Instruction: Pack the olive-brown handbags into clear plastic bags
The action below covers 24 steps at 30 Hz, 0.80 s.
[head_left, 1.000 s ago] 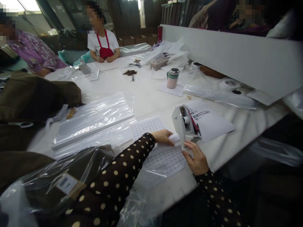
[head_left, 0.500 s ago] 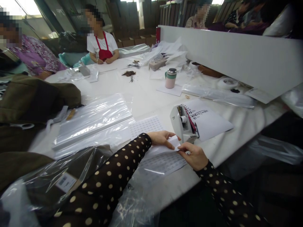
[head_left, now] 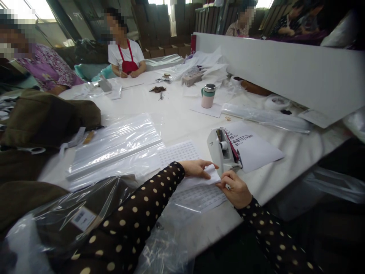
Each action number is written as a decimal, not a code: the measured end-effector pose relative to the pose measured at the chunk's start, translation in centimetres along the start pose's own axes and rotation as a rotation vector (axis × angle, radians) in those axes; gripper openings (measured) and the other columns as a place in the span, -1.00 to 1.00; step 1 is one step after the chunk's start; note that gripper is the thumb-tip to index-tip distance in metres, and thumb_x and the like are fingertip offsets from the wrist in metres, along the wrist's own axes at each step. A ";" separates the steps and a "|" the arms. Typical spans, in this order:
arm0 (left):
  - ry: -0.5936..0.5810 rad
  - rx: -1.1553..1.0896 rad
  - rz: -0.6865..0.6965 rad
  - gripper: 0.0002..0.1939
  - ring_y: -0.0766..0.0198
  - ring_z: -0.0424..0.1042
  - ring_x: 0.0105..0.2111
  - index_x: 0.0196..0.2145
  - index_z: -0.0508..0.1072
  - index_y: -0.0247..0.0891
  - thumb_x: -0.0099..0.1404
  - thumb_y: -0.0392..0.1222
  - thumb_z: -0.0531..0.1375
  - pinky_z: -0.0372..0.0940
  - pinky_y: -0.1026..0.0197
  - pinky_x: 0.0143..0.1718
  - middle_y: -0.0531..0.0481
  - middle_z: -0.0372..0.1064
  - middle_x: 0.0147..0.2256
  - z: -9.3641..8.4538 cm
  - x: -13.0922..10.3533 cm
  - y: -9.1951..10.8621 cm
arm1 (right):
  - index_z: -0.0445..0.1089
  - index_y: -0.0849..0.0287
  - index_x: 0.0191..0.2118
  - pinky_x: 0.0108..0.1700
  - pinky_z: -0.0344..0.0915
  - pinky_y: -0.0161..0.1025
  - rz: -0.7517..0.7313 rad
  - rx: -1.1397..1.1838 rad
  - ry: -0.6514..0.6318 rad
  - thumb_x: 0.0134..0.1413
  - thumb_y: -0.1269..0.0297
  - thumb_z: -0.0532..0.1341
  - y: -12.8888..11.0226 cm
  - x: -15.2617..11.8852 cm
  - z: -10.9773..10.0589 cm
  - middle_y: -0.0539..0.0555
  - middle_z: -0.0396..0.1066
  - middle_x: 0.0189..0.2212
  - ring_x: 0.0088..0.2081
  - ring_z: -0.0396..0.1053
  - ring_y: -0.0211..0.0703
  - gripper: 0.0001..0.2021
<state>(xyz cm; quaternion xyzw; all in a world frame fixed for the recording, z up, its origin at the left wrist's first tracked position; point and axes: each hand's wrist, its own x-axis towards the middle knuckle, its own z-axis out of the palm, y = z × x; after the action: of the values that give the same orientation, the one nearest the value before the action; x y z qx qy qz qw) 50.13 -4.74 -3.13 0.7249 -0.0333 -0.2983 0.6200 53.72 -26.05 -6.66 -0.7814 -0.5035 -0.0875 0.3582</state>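
My left hand (head_left: 197, 168) is closed on a sheet of small printed labels (head_left: 198, 197), its upper edge bent over so the white back shows. My right hand (head_left: 236, 190) pinches at the bent sheet's right corner; whether a single label is between its fingertips is too small to tell. Under and behind the left hand lies another printed label sheet (head_left: 179, 150). Just beyond my hands stands a grey tape dispenser (head_left: 223, 150), on the edge of a white paper with handwriting (head_left: 258, 148).
Clear plastic bags (head_left: 119, 144) lie to the left, beside olive fabric goods (head_left: 51, 118) and a bagged one with a barcode tag (head_left: 83, 218). A pink-and-green mug (head_left: 208, 98) stands farther back. A white board (head_left: 270, 72) borders the right. Co-workers sit across the table (head_left: 137, 102).
My right fingertips have shifted slightly at the sheet's corner, and more of the bent white edge shows. My left hand keeps its hold. The whole view has shifted a little.
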 end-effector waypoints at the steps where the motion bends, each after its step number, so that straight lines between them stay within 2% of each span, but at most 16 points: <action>1: 0.008 0.002 0.002 -0.40 0.21 0.37 -0.21 0.08 0.23 -0.12 0.05 -0.27 0.21 0.26 0.17 -0.15 0.02 0.39 -0.22 -0.1 -0.1 0.0 | 0.28 0.15 -0.40 -0.33 0.33 -0.30 0.005 -0.007 0.012 0.06 0.40 0.12 0.0 0.0 0.1 0.05 0.25 -0.37 -0.41 0.28 -0.27 -0.95; 4: 0.031 0.017 -0.007 -0.39 0.20 0.36 -0.20 0.08 0.23 -0.10 0.05 -0.25 0.21 0.26 0.18 -0.15 0.03 0.38 -0.22 -0.2 -0.5 0.1 | 0.34 0.13 -0.21 -0.30 0.35 -0.29 -0.003 -0.038 0.038 0.08 0.37 0.12 -0.2 -0.1 0.2 0.08 0.28 -0.32 -0.38 0.31 -0.26 -0.86; 9: 0.033 0.034 -0.020 -0.36 0.18 0.34 -0.15 0.10 0.20 -0.10 0.04 -0.28 0.20 0.27 0.20 -0.16 0.02 0.37 -0.17 -0.3 -1.0 0.4 | 0.40 0.11 -0.30 -0.26 0.34 -0.30 -0.128 -0.079 0.072 0.03 0.42 0.16 -0.1 -0.1 0.0 0.07 0.28 -0.34 -0.30 0.32 -0.23 -0.88; 12: 0.026 0.062 -0.023 -0.36 0.19 0.35 -0.13 0.13 0.16 -0.12 0.06 -0.28 0.18 0.27 0.21 -0.15 0.02 0.37 -0.12 -0.3 -1.1 0.5 | 0.40 0.11 -0.37 -0.15 0.32 -0.22 -0.167 -0.063 0.094 -0.01 0.45 0.19 -0.1 -0.3 -0.4 0.09 0.29 -0.30 -0.21 0.31 -0.16 -0.90; 14: 0.082 0.207 -0.043 -0.38 0.20 0.36 -0.13 0.13 0.15 -0.12 0.09 -0.23 0.17 0.27 0.23 -0.15 0.01 0.37 -0.09 -0.6 -1.0 0.6 | 0.40 0.11 -0.42 -0.08 0.28 -0.12 -0.095 -0.001 0.122 -0.03 0.40 0.22 -0.4 -0.2 -0.7 0.09 0.31 -0.27 -0.14 0.29 -0.09 -0.95; 15: 0.144 0.309 -0.061 -0.37 0.18 0.36 -0.12 0.14 0.14 -0.14 0.10 -0.19 0.18 0.26 0.21 -0.13 -0.02 0.37 -0.08 -0.7 -1.1 0.7 | 0.39 0.11 -0.43 -0.07 0.26 -0.10 -0.005 0.067 0.133 -0.03 0.35 0.23 -0.8 0.1 -1.0 0.09 0.31 -0.27 -0.14 0.28 -0.08 -0.98; 17: 0.308 0.493 -0.092 -0.29 0.08 0.32 -0.05 0.17 0.08 -0.23 0.09 -0.11 0.21 0.21 0.11 -0.05 -0.15 0.31 -0.01 -0.9 -1.6 1.3 | 0.37 0.13 -0.42 -0.16 0.29 -0.13 0.275 0.309 0.110 -0.01 0.23 0.22 -1.8 1.1 -1.6 0.08 0.32 -0.32 -0.23 0.30 -0.12 -0.90; 19: 0.464 0.583 -0.096 -0.20 -0.05 0.20 0.04 0.19 0.01 -0.34 0.07 -0.06 0.23 0.09 -0.01 0.04 -0.29 0.20 0.06 -0.7 -3.3 2.5 | 0.34 0.17 -0.40 -0.34 0.29 -0.23 0.557 0.628 0.012 -0.02 0.11 0.21 -3.2 2.8 -2.0 0.05 0.30 -0.45 -0.40 0.28 -0.22 -0.78; 20: 0.530 0.613 -0.062 -0.21 -0.08 0.17 0.07 0.19 0.00 -0.36 0.09 -0.04 0.22 0.05 -0.04 0.06 -0.32 0.16 0.08 -0.3 -4.8 3.3 | 0.32 0.18 -0.39 -0.42 0.26 -0.28 0.651 0.764 -0.052 -0.04 0.06 0.22 -4.0 3.8 -2.1 0.02 0.27 -0.51 -0.48 0.23 -0.26 -0.74; 22: 0.657 0.719 0.062 -0.35 -0.03 0.20 0.04 0.14 0.09 -0.31 0.16 -0.03 0.17 0.07 -0.01 0.05 -0.26 0.21 0.05 1.4 -9.2 4.6 | 0.31 0.19 -0.40 -0.50 0.19 -0.32 0.734 0.917 -0.148 -0.14 0.01 0.27 -5.6 5.8 -1.9 -0.02 0.21 -0.58 -0.55 0.15 -0.31 -0.68; 24: 0.765 0.853 0.209 -0.56 0.09 0.30 -0.07 0.04 0.22 -0.24 0.23 -0.05 0.10 0.17 0.07 -0.03 -0.15 0.34 -0.07 4.6 -15.0 5.2 | 0.31 0.18 -0.41 -0.53 0.15 -0.33 0.724 0.963 -0.213 -0.23 0.01 0.32 -7.5 7.5 -1.0 -0.04 0.18 -0.60 -0.56 0.11 -0.32 -0.65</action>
<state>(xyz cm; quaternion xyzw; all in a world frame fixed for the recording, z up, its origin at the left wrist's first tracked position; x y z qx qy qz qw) 37.31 -3.68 7.27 0.9596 0.0044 0.0871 0.2675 51.12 -19.47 1.32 -0.6578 -0.2219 0.3557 0.6258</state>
